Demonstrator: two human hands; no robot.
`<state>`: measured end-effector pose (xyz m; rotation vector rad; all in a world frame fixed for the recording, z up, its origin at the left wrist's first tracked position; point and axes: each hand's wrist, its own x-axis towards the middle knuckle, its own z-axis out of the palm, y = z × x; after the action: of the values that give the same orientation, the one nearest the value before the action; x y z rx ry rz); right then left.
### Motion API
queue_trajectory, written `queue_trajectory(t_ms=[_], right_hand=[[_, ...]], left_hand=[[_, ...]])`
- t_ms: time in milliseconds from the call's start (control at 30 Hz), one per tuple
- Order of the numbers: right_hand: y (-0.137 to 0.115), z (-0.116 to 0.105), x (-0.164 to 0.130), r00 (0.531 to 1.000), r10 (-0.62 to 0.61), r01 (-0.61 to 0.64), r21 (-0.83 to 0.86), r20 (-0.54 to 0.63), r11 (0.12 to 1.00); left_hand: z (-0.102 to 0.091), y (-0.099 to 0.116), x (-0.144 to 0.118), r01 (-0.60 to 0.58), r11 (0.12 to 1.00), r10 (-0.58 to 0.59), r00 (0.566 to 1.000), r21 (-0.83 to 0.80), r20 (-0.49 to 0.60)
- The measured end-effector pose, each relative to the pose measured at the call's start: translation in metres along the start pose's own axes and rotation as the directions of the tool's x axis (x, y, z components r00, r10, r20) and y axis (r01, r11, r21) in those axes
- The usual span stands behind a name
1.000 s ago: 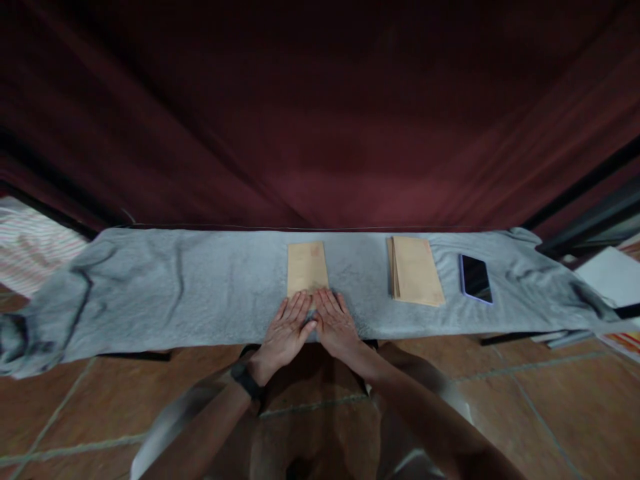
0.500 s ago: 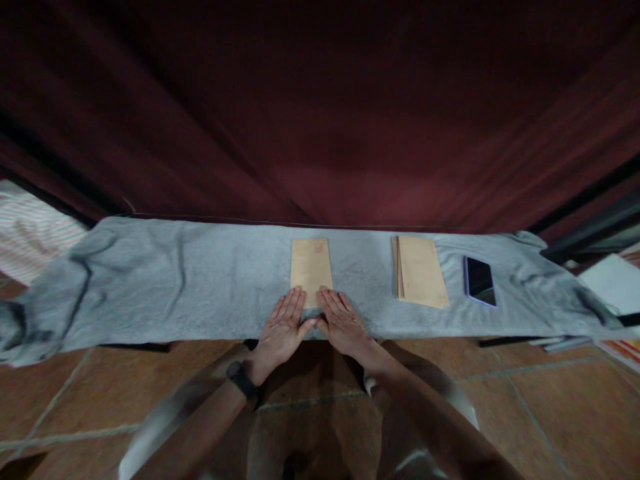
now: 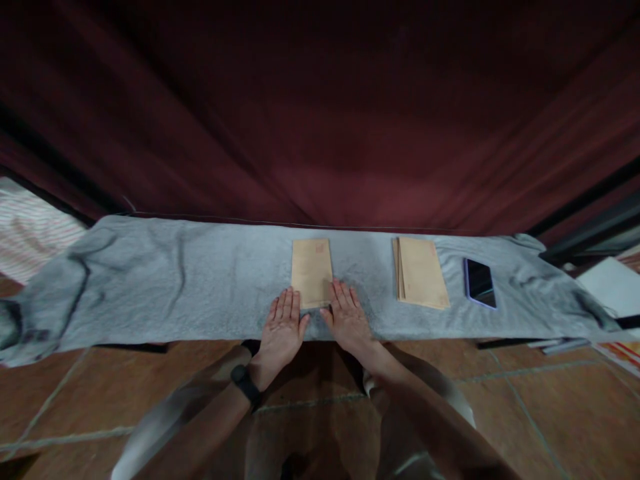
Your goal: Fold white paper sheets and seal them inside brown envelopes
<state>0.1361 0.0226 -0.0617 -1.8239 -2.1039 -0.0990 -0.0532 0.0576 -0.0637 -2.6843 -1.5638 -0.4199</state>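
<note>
Hands (image 3: 283,328) newly apart beside tan (flat, smooth) envelope (image 3: 311,273).

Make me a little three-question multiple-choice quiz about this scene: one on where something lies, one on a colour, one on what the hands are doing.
1. Where does the phone lie?
A. Left of the single envelope
B. Right of the envelope stack
C. On the floor tiles

2. What colour is the cloth covering the bench?
A. Grey
B. Green
C. Yellow

3. How are the two hands placed?
A. Both clenched around the phone
B. One raised in the air
C. Both flat and open at the near end of the single envelope

Answers:
1. B, the phone rests on the cloth just right of the envelope stack.
2. A, the cloth is grey, beneath a dark red curtain.
3. C, the left hand and right hand lie palm down, fingers spread, on either side of the single envelope at its near corners.
</note>
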Motion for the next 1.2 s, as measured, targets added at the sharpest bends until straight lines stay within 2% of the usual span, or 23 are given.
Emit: queue_trajectory(t_ms=[100, 167, 367, 500, 600, 700, 767, 833, 900, 967, 1000, 1033, 1067, 1133, 1200], right_hand=[[-0.011, 0.001, 0.002, 0.986, -0.157, 0.153, 0.058, 0.057, 0.986], [-0.015, 0.004, 0.0, 0.976, -0.199, 0.192, 0.075, 0.09, 0.978], [-0.017, 0.009, -0.003, 0.98, -0.177, 0.17, 0.075, 0.096, 0.983], [-0.022, 0.006, 0.002, 0.985, -0.137, 0.128, 0.088, 0.108, 0.988], [-0.029, 0.005, 0.006, 0.989, -0.082, 0.071, 0.096, 0.12, 0.993], [-0.036, 0.003, 0.012, 0.993, -0.039, 0.029, 0.095, 0.109, 0.995], [-0.039, 0.001, 0.017, 0.996, 0.007, -0.013, 0.076, 0.087, 0.997], [-0.038, -0.003, 0.024, 0.996, 0.068, -0.072, 0.061, 0.06, 0.996], [-0.032, -0.009, 0.033, 0.99, 0.134, -0.138, 0.109, 0.035, 0.985], [-0.022, -0.016, 0.043, 0.975, 0.22, -0.215, 0.274, 0.013, 0.938], [-0.016, -0.019, 0.048, 0.958, 0.285, -0.263, 0.399, 0.004, 0.878], [-0.011, -0.021, 0.053, 0.931, 0.365, -0.309, 0.545, 0.005, 0.78], [-0.006, -0.023, 0.057, 0.894, 0.448, -0.334, 0.694, 0.018, 0.638], [-0.001, -0.025, 0.064, 0.829, 0.551, -0.278, 0.928, 0.101, 0.247], [-0.004, -0.023, 0.066, 0.811, 0.543, -0.155, 0.975, 0.217, -0.159]], left_hand=[[-0.002, 0.001, 0.003, -0.002, 1.0, 0.002, 1.0, -0.007, -0.008], [-0.004, 0.0, 0.006, 0.009, 1.0, -0.009, 1.0, -0.015, -0.005], [-0.011, -0.008, 0.02, 0.059, 0.987, -0.063, 0.998, -0.15, -0.022], [-0.006, -0.01, 0.032, 0.194, 0.906, -0.222, 0.975, -0.376, -0.032], [0.0, -0.012, 0.043, 0.325, 0.707, -0.391, 0.92, -0.628, 0.036], [0.0, -0.011, 0.051, 0.37, 0.408, -0.473, 0.868, -0.835, 0.153], [-0.005, -0.006, 0.055, 0.33, 0.212, -0.44, 0.873, -0.92, 0.212], [-0.013, 0.001, 0.057, 0.277, 0.069, -0.371, 0.899, -0.959, 0.233], [-0.023, 0.008, 0.058, 0.232, -0.004, -0.317, 0.922, -0.973, 0.221], [-0.031, 0.012, 0.059, 0.189, -0.05, -0.295, 0.935, -0.981, 0.195], [-0.033, 0.014, 0.06, 0.181, -0.074, -0.293, 0.936, -0.981, 0.195], [-0.034, 0.015, 0.061, 0.188, -0.098, -0.298, 0.931, -0.977, 0.209], [-0.033, 0.016, 0.062, 0.212, -0.12, -0.308, 0.921, -0.97, 0.239], [-0.03, 0.017, 0.063, 0.286, -0.163, -0.329, 0.886, -0.944, 0.325], [-0.027, 0.02, 0.063, 0.349, -0.22, -0.299, 0.865, -0.911, 0.404]])
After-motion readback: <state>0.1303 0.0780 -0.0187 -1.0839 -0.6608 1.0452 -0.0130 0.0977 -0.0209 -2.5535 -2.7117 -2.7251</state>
